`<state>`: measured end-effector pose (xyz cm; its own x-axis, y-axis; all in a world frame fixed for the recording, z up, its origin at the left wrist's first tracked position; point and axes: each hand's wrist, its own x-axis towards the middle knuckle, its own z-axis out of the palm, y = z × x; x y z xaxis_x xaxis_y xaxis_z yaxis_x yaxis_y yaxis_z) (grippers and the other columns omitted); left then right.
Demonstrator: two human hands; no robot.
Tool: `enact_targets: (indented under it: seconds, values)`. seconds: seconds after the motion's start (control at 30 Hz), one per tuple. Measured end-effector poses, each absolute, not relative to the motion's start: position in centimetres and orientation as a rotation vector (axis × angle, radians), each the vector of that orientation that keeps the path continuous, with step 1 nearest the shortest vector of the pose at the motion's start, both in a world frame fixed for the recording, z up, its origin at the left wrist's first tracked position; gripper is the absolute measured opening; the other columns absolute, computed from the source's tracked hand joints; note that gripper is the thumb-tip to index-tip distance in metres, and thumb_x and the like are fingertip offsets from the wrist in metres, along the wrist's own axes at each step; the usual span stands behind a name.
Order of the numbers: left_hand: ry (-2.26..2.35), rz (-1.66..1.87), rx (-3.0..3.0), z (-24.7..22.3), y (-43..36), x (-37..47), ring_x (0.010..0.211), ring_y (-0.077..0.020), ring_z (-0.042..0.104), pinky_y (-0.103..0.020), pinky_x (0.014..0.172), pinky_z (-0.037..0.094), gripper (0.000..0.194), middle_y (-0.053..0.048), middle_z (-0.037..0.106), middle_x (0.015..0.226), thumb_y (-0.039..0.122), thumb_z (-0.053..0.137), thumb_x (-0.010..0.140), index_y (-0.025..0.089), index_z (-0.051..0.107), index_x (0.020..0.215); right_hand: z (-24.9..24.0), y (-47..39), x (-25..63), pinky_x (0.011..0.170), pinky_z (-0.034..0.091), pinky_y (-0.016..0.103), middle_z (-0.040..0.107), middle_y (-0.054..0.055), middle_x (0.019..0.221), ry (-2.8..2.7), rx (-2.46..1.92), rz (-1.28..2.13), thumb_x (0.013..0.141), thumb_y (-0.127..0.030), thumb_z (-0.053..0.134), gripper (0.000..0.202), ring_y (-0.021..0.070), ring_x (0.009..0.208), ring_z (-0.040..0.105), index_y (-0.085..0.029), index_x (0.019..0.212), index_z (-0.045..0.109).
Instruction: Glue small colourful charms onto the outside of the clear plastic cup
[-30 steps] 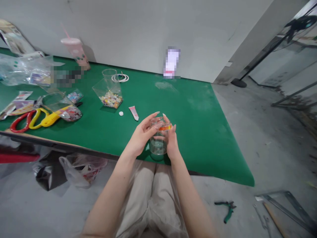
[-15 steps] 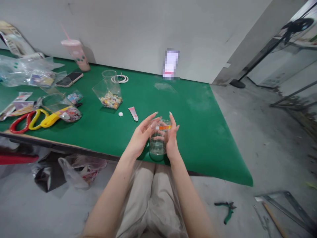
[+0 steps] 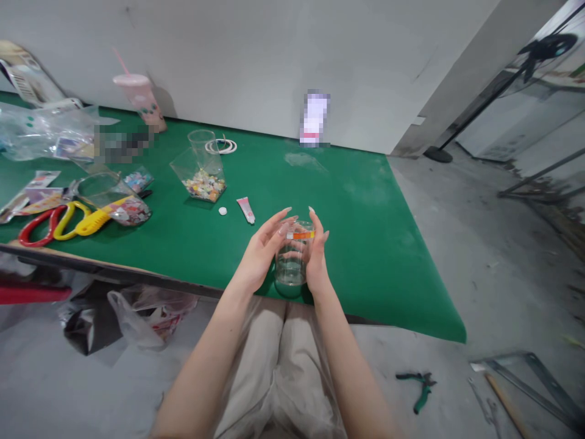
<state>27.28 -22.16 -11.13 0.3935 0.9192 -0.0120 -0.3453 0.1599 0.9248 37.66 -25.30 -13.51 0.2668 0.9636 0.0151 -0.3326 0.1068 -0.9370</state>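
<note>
A clear cup [image 3: 290,271] with an orange, yellow and white strip near its rim stands upright close to the front edge of the green table. My left hand [image 3: 265,247] curves around its left side, fingers passing behind the clear wall. Against the right side rests my right hand [image 3: 318,256], its fingers pointing up and bent around the cup. Both hands are closed on it. Just beyond my left hand lie a small pink-and-white tube [image 3: 245,210] and a round white cap [image 3: 222,211].
Left on the green table [image 3: 365,244] are a clear container of colourful beads [image 3: 205,185], scissors with red and yellow handles [image 3: 41,225], and a pink tumbler [image 3: 139,97]. A phone [image 3: 314,119] leans on the wall. Green-handled pliers [image 3: 423,387] lie on the floor.
My right hand's fingers have shifted slightly to the left, against the cup. The cup and my left hand look unchanged.
</note>
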Motion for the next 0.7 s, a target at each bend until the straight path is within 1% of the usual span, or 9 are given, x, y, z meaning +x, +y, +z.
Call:
enact_targets:
  seconds: [0.1,0.2,0.27,0.33,0.4,0.43,0.57,0.7]
  values:
    - [0.686,1.016,1.019,-11.24,-22.14,27.24,0.117,-0.0247,0.054,-0.039,0.098,0.043,0.048,-0.010,0.056,0.131,0.043,0.059,0.082,0.023,0.053,0.125,-13.38,-25.27,37.65,0.055,0.052,0.031,0.056,0.009,0.114,-0.769,-1.022,1.122,0.071,-0.081,0.033,0.085,0.0193,0.078,0.063,-0.034,0.141,0.022]
    - [0.648,0.997,0.988,-11.31,-22.11,27.04,0.121,-0.0259,0.051,-0.040,0.101,0.040,0.054,-0.011,0.054,0.133,0.055,0.047,0.085,0.023,0.052,0.127,-13.38,-25.19,37.70,0.055,0.052,0.031,0.056,0.009,0.112,-0.742,-1.031,1.117,0.070,-0.082,0.033,0.087,0.0184,0.074,0.062,-0.033,0.140,0.024]
    - [0.640,0.980,0.991,-11.26,-22.14,26.89,0.122,-0.0256,0.050,-0.041,0.102,0.038,0.056,-0.010,0.053,0.134,0.059,0.041,0.086,0.023,0.051,0.128,-13.48,-25.17,37.77,0.056,0.052,0.032,0.056,0.009,0.112,-0.751,-1.019,1.125,0.070,-0.082,0.032,0.086,0.0182,0.073,0.062,-0.033,0.140,0.025]
    - [0.653,0.971,1.038,-11.14,-22.22,26.78,0.124,-0.0253,0.048,-0.040,0.103,0.037,0.053,-0.009,0.053,0.135,0.053,0.050,0.084,0.025,0.049,0.130,-13.59,-25.20,37.83,0.057,0.052,0.032,0.055,0.009,0.114,-0.773,-1.000,1.134,0.071,-0.082,0.032,0.085,0.0185,0.074,0.063,-0.034,0.140,0.025]
    - [0.668,0.968,1.086,-11.00,-22.33,26.77,0.125,-0.0254,0.047,-0.039,0.103,0.038,0.054,-0.008,0.053,0.135,0.043,0.060,0.081,0.026,0.047,0.131,-13.64,-25.26,37.86,0.057,0.052,0.033,0.055,0.009,0.115,-0.793,-0.996,1.131,0.071,-0.082,0.032,0.084,0.0190,0.075,0.063,-0.035,0.140,0.025]
    - [0.675,0.970,1.098,-10.94,-22.39,26.79,0.125,-0.0255,0.047,-0.039,0.102,0.039,0.055,-0.008,0.053,0.135,0.040,0.062,0.080,0.026,0.047,0.132,-13.63,-25.29,37.85,0.058,0.053,0.033,0.055,0.008,0.115,-0.800,-0.999,1.127,0.071,-0.082,0.031,0.083,0.0192,0.076,0.063,-0.035,0.140,0.026]
    - [0.707,1.005,1.088,-10.84,-22.51,26.98,0.122,-0.0252,0.050,-0.039,0.100,0.041,0.052,-0.010,0.055,0.132,0.037,0.063,0.080,0.024,0.050,0.129,-13.34,-25.35,37.73,0.057,0.053,0.033,0.055,0.008,0.114,-0.812,-1.022,1.121,0.072,-0.082,0.029,0.083,0.0187,0.075,0.063,-0.037,0.141,0.024]
    - [0.727,1.019,1.090,-10.99,-22.48,27.06,0.121,-0.0247,0.051,-0.038,0.099,0.042,0.049,-0.009,0.056,0.131,0.036,0.062,0.080,0.025,0.052,0.127,-13.13,-25.34,37.61,0.056,0.053,0.032,0.055,0.009,0.115,-0.810,-1.033,1.120,0.071,-0.082,0.029,0.084,0.0181,0.074,0.062,-0.036,0.141,0.025]
